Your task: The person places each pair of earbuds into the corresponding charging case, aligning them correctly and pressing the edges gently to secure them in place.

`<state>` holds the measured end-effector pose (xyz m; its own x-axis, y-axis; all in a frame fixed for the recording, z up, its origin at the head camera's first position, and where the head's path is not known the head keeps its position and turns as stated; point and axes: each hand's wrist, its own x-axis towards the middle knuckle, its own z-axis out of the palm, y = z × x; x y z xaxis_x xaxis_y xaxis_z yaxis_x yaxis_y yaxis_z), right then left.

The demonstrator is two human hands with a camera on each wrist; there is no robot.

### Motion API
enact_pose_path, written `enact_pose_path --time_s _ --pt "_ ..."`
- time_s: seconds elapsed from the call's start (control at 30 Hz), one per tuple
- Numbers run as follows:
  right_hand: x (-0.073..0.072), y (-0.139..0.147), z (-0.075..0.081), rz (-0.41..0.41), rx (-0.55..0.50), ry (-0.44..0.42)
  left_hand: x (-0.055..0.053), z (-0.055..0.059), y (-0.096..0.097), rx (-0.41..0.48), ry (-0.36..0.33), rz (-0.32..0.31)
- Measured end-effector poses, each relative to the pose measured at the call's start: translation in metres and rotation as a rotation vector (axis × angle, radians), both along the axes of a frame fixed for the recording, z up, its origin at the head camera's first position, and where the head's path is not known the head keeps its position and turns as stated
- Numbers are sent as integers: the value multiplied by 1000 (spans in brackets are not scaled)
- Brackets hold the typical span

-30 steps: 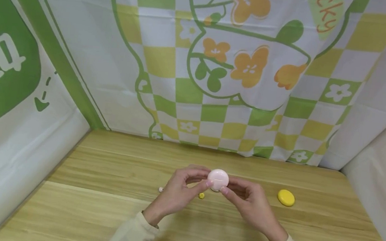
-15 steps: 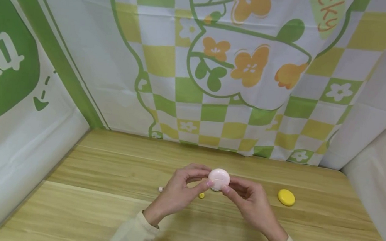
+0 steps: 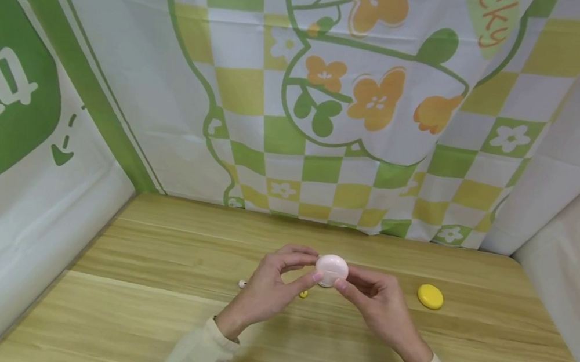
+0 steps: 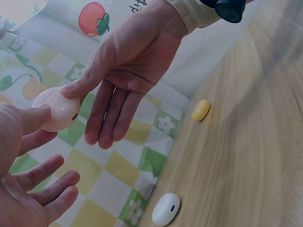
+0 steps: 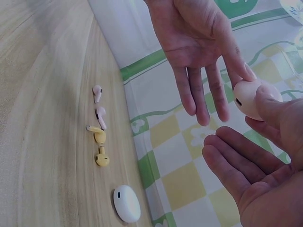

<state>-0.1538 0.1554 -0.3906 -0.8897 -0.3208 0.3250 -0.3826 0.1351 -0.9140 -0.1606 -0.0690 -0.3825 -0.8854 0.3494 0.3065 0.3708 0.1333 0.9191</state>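
Note:
Both hands hold a round, glossy pink earbud case [image 3: 332, 268] up in front of the body, its lid closed. My left hand [image 3: 272, 281] pinches its left side between thumb and index finger; my right hand [image 3: 383, 311] pinches the right side likewise. The other fingers of each hand are extended in the wrist views. On the table in the right wrist view lie two pink earbuds [image 5: 101, 116] and two yellow earbuds [image 5: 100, 136] in a row. A white earbud case [image 5: 127, 203] sits beyond them, hidden in the head view.
A yellow earbud case [image 3: 430, 296] lies on the wooden table [image 3: 489, 340] to the right of my right hand. A printed checkered cloth [image 3: 322, 169] hangs behind the table's back edge. White cloth walls stand at the left and right sides.
The pink case has shifted slightly to the right and tilted a little between the fingers. Both hands keep their hold, and the things on the table stay put.

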Motion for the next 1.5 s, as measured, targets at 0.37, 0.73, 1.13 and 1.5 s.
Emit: enact_pose_path --time_s 0.37,0.73,1.13,1.5 --pt "-1 1 0 -24 -24 9 -1 3 -3 -27 11 7" --pt "1 4 -1 -66 -17 37 -3 -4 -23 0 3 50" --pt "2 8 -3 -54 -15 37 -9 -18 -55 21 -43 123" --pt "2 8 -3 -48 -14 42 -14 -20 -72 -43 -87 205"
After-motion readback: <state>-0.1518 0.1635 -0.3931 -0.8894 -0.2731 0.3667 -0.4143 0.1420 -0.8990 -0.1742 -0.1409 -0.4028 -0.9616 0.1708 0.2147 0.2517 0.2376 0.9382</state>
